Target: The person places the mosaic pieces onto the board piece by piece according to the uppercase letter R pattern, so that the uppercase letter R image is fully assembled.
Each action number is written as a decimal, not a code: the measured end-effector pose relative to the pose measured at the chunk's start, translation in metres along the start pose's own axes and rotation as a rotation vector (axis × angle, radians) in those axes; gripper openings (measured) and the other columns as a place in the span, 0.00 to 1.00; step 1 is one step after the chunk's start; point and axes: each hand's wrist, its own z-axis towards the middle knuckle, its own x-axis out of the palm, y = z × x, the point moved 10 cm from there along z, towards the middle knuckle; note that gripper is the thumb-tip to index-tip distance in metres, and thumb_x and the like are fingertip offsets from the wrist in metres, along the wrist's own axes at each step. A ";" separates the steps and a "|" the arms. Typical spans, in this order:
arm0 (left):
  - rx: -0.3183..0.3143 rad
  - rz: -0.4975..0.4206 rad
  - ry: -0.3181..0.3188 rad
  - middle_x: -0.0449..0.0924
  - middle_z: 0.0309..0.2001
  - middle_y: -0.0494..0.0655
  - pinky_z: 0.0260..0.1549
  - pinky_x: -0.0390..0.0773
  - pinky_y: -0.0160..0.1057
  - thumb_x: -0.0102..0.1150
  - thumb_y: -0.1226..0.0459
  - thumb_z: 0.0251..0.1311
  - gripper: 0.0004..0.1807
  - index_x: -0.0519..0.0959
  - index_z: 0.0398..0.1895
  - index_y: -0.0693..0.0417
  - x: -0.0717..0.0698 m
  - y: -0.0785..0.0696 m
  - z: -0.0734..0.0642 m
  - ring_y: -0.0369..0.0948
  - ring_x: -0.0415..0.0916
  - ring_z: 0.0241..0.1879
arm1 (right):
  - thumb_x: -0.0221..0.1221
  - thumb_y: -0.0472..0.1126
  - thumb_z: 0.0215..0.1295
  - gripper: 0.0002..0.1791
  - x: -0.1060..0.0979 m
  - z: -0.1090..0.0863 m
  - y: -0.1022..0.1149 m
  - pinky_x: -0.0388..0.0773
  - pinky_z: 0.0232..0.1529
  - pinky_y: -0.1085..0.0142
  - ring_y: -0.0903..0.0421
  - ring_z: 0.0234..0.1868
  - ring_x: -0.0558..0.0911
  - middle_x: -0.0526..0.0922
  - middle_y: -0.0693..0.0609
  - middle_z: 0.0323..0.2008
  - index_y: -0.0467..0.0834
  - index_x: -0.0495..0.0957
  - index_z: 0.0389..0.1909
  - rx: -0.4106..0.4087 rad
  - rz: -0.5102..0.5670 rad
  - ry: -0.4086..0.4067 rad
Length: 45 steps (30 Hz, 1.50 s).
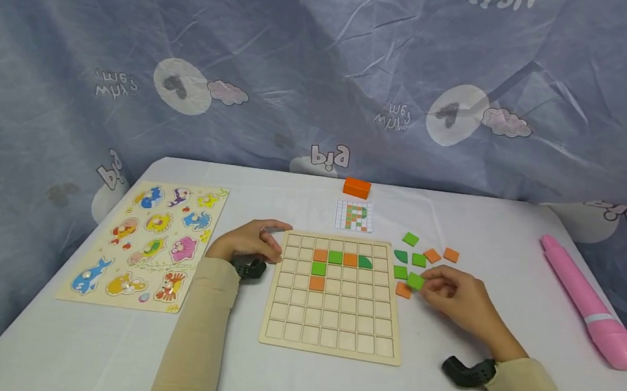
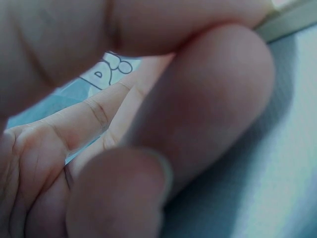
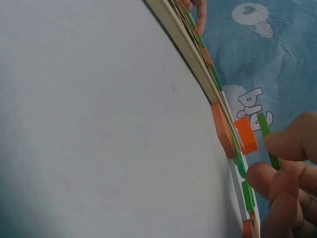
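Picking seems the step: right hand [image 1: 453,295] pinches green tile [image 1: 415,281]; left hand [image 1: 249,240], fingers apart, touches board [image 1: 330,319] at ten o'clock. Placing calls for carrying toward nine o'clock.

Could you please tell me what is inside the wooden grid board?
The wooden grid board holds three orange squares, two green squares and one rounded green piece. The cell floors beneath them are covered and cannot be seen.

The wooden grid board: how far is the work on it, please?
Done: six tiles sit in the wooden grid board. In hand: the right hand pinches a green square. Remaining: seven loose tiles lie beside the board, probably to finish the figure on the pattern card.
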 end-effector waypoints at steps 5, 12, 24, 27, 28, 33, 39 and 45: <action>-0.016 -0.020 -0.007 0.87 0.30 0.40 0.36 0.87 0.35 0.70 0.81 0.56 0.47 0.64 0.81 0.66 0.000 0.002 0.000 0.37 0.87 0.31 | 0.73 0.29 0.62 0.15 0.011 0.005 0.005 0.74 0.24 0.69 0.63 0.25 0.77 0.91 0.47 0.37 0.33 0.86 0.49 0.017 0.054 0.035; -0.021 -0.025 -0.009 0.87 0.29 0.41 0.35 0.87 0.35 0.70 0.82 0.55 0.47 0.64 0.81 0.66 0.000 0.003 0.000 0.37 0.87 0.31 | 0.73 0.31 0.62 0.17 0.033 0.015 0.019 0.74 0.24 0.69 0.64 0.22 0.76 0.91 0.49 0.36 0.32 0.85 0.51 0.005 0.140 0.101; -0.013 -0.034 0.011 0.87 0.29 0.41 0.36 0.87 0.35 0.68 0.82 0.57 0.47 0.64 0.82 0.67 0.002 0.002 0.000 0.37 0.87 0.31 | 0.72 0.33 0.63 0.14 0.067 0.029 0.044 0.73 0.29 0.69 0.62 0.23 0.75 0.90 0.53 0.33 0.36 0.86 0.48 -0.018 0.162 0.205; -0.010 -0.024 0.006 0.87 0.29 0.40 0.36 0.87 0.35 0.68 0.82 0.57 0.47 0.64 0.82 0.67 0.002 0.000 -0.001 0.37 0.87 0.31 | 0.72 0.33 0.63 0.13 0.073 0.032 0.051 0.73 0.31 0.69 0.62 0.23 0.74 0.90 0.54 0.33 0.36 0.86 0.48 -0.027 0.168 0.225; -0.008 -0.018 0.005 0.87 0.29 0.40 0.36 0.87 0.35 0.69 0.82 0.57 0.47 0.64 0.81 0.67 0.001 0.000 0.000 0.37 0.87 0.30 | 0.71 0.32 0.63 0.13 0.075 0.033 0.053 0.73 0.31 0.69 0.62 0.23 0.74 0.90 0.54 0.32 0.36 0.86 0.48 -0.029 0.167 0.232; -0.001 0.011 -0.003 0.87 0.29 0.40 0.36 0.87 0.35 0.70 0.81 0.56 0.46 0.65 0.81 0.67 0.000 -0.002 0.000 0.37 0.87 0.30 | 0.69 0.31 0.62 0.11 0.082 0.037 0.062 0.75 0.34 0.69 0.61 0.24 0.75 0.87 0.56 0.28 0.36 0.86 0.46 -0.052 0.151 0.259; 0.002 0.008 0.007 0.87 0.29 0.40 0.36 0.87 0.35 0.69 0.81 0.56 0.46 0.64 0.81 0.67 0.001 -0.003 -0.001 0.37 0.87 0.30 | 0.71 0.34 0.64 0.11 0.094 0.041 0.070 0.77 0.43 0.66 0.61 0.27 0.78 0.87 0.59 0.27 0.36 0.87 0.46 -0.075 0.107 0.291; -0.007 0.010 0.002 0.87 0.29 0.41 0.36 0.87 0.36 0.69 0.81 0.56 0.47 0.64 0.81 0.67 0.000 -0.002 0.000 0.37 0.87 0.30 | 0.71 0.34 0.64 0.09 0.103 0.043 0.082 0.75 0.36 0.67 0.62 0.27 0.77 0.85 0.60 0.26 0.38 0.87 0.43 -0.118 0.071 0.312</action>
